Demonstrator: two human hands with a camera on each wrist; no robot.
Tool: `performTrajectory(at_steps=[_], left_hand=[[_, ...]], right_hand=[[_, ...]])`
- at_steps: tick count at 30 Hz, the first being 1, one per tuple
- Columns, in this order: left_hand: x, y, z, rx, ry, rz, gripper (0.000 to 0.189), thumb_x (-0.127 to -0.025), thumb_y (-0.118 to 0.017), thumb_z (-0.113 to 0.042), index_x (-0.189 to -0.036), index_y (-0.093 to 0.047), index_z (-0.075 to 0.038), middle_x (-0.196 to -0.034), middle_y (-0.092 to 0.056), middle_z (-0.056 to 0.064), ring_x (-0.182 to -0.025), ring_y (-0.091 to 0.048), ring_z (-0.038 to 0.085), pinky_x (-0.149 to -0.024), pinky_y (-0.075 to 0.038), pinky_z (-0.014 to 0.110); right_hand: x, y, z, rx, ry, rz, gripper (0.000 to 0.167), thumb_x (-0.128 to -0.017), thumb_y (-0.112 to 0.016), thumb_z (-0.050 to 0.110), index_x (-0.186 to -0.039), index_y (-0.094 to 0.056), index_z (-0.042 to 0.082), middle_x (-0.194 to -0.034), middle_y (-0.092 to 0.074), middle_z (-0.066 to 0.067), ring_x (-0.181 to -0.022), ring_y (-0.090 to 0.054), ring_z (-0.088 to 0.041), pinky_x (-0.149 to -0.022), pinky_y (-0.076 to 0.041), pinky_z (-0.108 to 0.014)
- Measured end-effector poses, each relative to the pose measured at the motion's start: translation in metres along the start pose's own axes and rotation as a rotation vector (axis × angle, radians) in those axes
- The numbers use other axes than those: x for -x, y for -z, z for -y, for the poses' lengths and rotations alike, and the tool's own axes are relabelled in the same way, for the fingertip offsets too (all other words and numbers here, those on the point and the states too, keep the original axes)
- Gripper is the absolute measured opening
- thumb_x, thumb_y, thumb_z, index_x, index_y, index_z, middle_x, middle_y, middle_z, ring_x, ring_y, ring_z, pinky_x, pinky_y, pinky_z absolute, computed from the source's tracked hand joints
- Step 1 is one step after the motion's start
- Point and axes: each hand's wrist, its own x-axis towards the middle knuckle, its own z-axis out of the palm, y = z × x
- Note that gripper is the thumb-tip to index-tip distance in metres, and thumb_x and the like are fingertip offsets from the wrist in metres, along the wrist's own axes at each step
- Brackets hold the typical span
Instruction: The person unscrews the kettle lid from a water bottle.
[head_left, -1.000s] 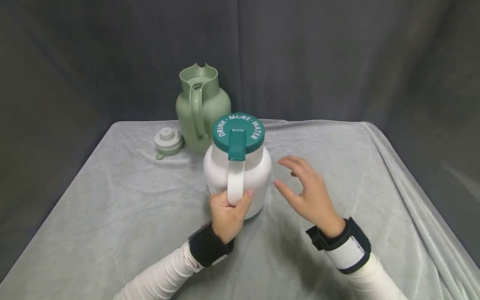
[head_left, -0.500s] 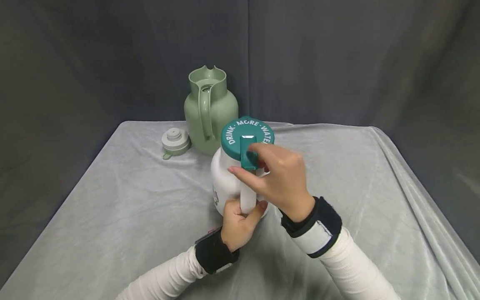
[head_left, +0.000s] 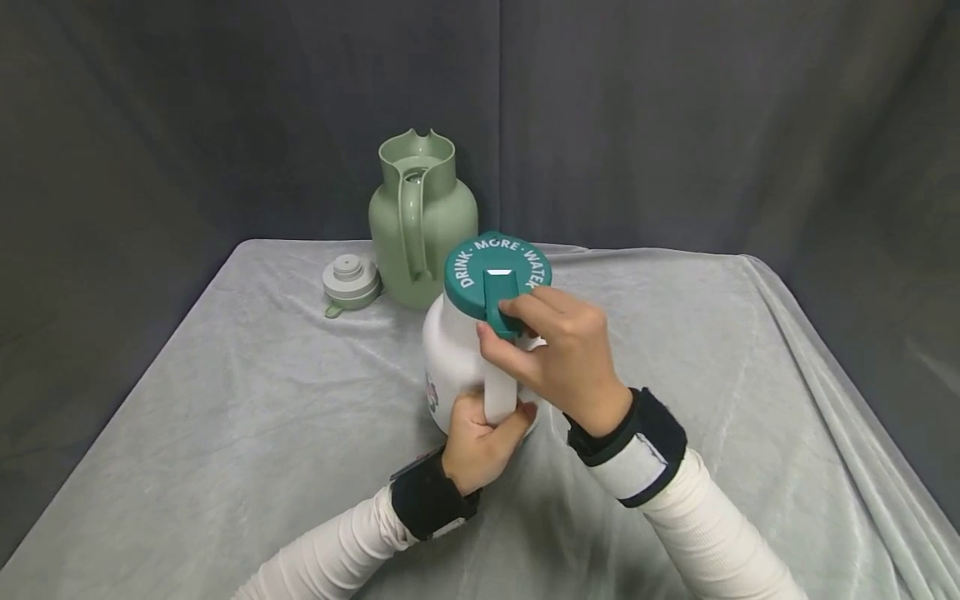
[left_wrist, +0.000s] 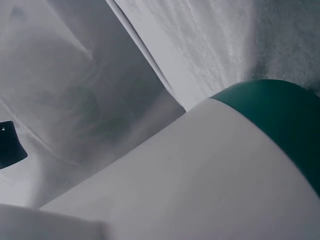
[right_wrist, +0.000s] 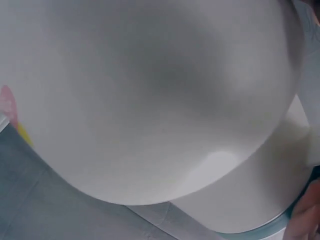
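Note:
A white jug (head_left: 457, 358) with a flat teal lid (head_left: 472, 275), lettered "DRINK MORE WATER", stands in front of me, handle toward me. My left hand (head_left: 480, 446) grips the lower part of the white handle (head_left: 498, 392), thumb laid across its right side. With thumb and bent index finger, my right hand (head_left: 570, 354) pinches the teal lever (head_left: 501, 304) that juts from the lid over the handle. Its other fingers are mostly hidden behind the hand. White jug wall (left_wrist: 190, 170) and a teal base (left_wrist: 275, 110) fill much of the left wrist view; the rounded body (right_wrist: 160, 100) dominates the right.
Behind the jug stands a green pitcher (head_left: 450, 225) with its top uncovered. Left of it, a grey-and-green stopper (head_left: 351, 283) lies on the grey cloth (head_left: 247, 400) covering the table. A dark curtain (head_left: 637, 125) hangs beyond the table's far edge.
My right hand has come left from beside the jug to the lid's lever, and its fingers have closed in on it. The left hand keeps its grip; the view has shifted slightly.

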Motion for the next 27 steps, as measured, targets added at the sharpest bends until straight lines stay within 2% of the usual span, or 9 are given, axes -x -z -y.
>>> performTrajectory(at_steps=[7, 10, 17, 22, 27], left_hand=[[0.001, -0.001, 0.000, -0.024, 0.006, -0.006, 0.033, -0.076, -0.052, 0.013, -0.046, -0.045, -0.001, -0.040, -0.038, 0.008, -0.036, -0.035, 0.009, -0.035, -0.030, 0.020], [0.000, -0.002, 0.000, -0.003, 0.008, 0.007, 0.033, -0.076, -0.051, 0.013, -0.046, -0.046, 0.000, -0.040, -0.039, 0.008, -0.035, -0.036, 0.010, -0.035, -0.030, 0.020], [0.000, -0.001, 0.000, 0.010, 0.006, 0.018, 0.034, -0.076, -0.051, 0.014, -0.046, -0.046, 0.000, -0.039, -0.039, 0.009, -0.032, -0.035, 0.013, -0.034, -0.029, 0.019], [0.000, -0.001, 0.000, 0.019, 0.038, 0.025, 0.034, -0.077, -0.051, 0.014, -0.046, -0.045, 0.001, -0.038, -0.039, 0.009, -0.032, -0.035, 0.011, -0.032, -0.028, 0.020], [0.000, -0.001, -0.001, 0.035, 0.070, 0.018, 0.033, -0.077, -0.051, 0.013, -0.047, -0.045, 0.001, -0.038, -0.039, 0.010, -0.034, -0.037, 0.007, -0.032, -0.029, 0.020]], right_hand=[[0.001, 0.002, -0.005, -0.067, 0.010, 0.014, 0.019, -0.076, -0.061, 0.016, -0.066, -0.060, 0.000, -0.054, -0.050, -0.003, -0.047, -0.047, -0.013, -0.044, -0.041, -0.021], [0.001, 0.003, -0.008, -0.085, 0.012, 0.012, 0.019, -0.075, -0.062, 0.016, -0.066, -0.060, 0.000, -0.054, -0.050, -0.004, -0.047, -0.046, -0.012, -0.044, -0.041, -0.021], [0.001, 0.004, -0.015, -0.130, 0.039, 0.005, 0.026, -0.080, -0.059, 0.023, -0.065, -0.059, 0.001, -0.054, -0.047, -0.002, -0.047, -0.043, -0.011, -0.044, -0.038, -0.021], [0.000, 0.005, -0.018, -0.168, 0.045, 0.008, 0.032, -0.084, -0.057, 0.029, -0.067, -0.060, 0.001, -0.055, -0.048, -0.002, -0.047, -0.042, -0.012, -0.043, -0.036, -0.021], [-0.001, 0.006, -0.021, -0.205, 0.045, 0.020, 0.031, -0.084, -0.058, 0.027, -0.069, -0.062, 0.000, -0.058, -0.051, -0.002, -0.048, -0.043, -0.012, -0.044, -0.037, -0.020]])
